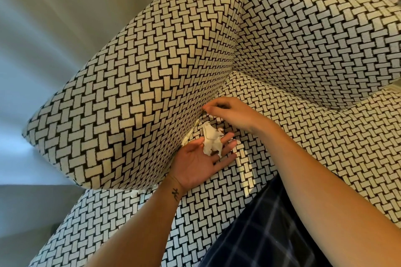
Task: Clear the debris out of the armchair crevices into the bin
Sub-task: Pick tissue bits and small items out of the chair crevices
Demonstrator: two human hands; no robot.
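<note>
Dark blue checked trouser leg [267, 227] at bottom edge, closest in, resting on the seat cushion [314, 141] of the armchair [314, 28]. Black-and-cream basket-weave cloth all over.

Both forearms reach in over the seat toward the crevice [193, 130], where the armrest [121, 104] meets the cushion.

Left hand [199, 160]: palm up, back of the hand on the cushion and tight against the armrest's inner face. Fingers straight and slightly spread, not curled. A crumpled white tissue [211, 142] lies loose across the fingers, carried rather than gripped. Small dark tattoo [175, 194] on the inner wrist.

Right hand [231, 115]: just beyond the left, knuckles up, fingers curled with the tips drawn together right at the seam. Possibly pinching a scrap — the tips are small and shadowed, so I cannot tell whether anything is between them.

Debris in place: pale scraps [185, 140] wedged in the crevice just beside the left hand. Another white bit [133, 193] shows under the front end of the armrest.

Pale wall [54, 28] to the left of the chair.
</note>
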